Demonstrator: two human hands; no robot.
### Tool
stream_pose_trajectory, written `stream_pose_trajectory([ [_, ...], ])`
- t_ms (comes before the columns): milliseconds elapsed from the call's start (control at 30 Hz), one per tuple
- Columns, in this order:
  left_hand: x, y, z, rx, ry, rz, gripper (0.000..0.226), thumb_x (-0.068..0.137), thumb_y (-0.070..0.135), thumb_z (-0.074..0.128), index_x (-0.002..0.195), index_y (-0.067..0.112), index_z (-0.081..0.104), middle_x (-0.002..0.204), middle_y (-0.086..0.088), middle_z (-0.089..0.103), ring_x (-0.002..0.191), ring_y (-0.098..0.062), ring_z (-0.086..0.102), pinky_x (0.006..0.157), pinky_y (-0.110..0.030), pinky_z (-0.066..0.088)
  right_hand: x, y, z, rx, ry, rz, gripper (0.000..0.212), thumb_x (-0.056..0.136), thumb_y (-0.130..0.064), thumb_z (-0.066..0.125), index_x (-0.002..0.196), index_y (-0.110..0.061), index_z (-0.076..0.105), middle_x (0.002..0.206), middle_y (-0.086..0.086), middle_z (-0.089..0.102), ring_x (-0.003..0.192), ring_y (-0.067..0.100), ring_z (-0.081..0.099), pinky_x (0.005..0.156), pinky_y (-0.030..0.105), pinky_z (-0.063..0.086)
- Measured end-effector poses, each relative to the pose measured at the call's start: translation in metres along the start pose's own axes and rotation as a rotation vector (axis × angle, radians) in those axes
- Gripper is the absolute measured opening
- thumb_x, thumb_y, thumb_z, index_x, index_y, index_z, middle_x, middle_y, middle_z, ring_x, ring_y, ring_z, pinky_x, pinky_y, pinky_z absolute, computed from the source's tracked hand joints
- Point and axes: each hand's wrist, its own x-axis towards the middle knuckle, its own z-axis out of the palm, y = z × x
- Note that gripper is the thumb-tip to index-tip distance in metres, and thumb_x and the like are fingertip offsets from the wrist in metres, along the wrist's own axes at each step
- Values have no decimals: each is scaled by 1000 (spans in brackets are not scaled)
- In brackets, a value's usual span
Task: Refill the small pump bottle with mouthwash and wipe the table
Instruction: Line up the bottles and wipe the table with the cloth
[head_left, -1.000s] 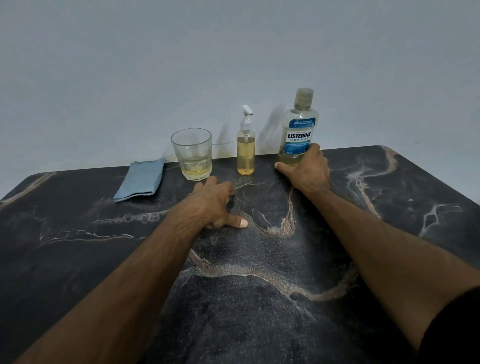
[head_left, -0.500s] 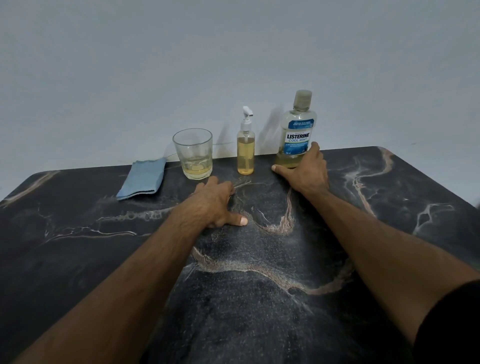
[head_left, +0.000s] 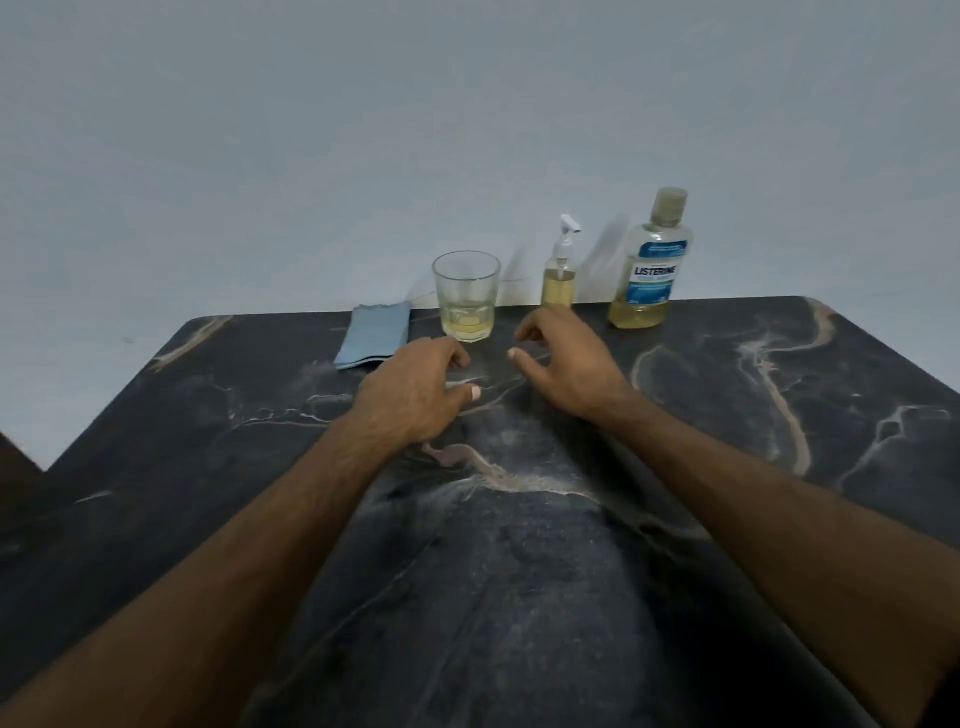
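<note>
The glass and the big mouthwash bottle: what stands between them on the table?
In the head view, the small pump bottle stands between the glass and the mouthwash bottle, apart from both, along the table's far edge.

Likely a home, dark marble-patterned table (head_left: 779, 415) against plain wall (head_left: 311, 130), mouthwash bottle (head_left: 649, 265), drinking glass (head_left: 466, 296)
</note>
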Motion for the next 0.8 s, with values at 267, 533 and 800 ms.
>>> stream_pose_trajectory([
  [267, -19, -60, -19, 22, 54, -113, 32, 91, 33, 63, 121, 22, 57, 119, -2, 61, 107, -22, 58, 93, -46, 50, 57, -95, 63, -108, -281, -219, 50, 94, -37, 60, 136, -13, 46, 137, 10, 48, 120, 27, 50, 98, 41, 45],
  [533, -29, -97, -14, 21, 11, -161, 43, 91, 34, 63, 129, 19, 50, 127, -4, 58, 114, -21, 55, 98, -45, 48, 80, -111, 92, -455, -392, -226, 24, 102, -23, 45, 118, -10, 55, 120, 14, 57, 107, 31, 58, 74, 35, 38],
  [800, -51, -82, -14, 3, 12, -135, 43, 92, 35, 61, 131, 22, 49, 129, -1, 56, 116, -19, 54, 99, -47, 48, 57, -114, 63, -451, -303, -197, 23, 95, -10, 50, 118, -10, 52, 112, 17, 63, 99, 35, 61, 67, 37, 39],
])
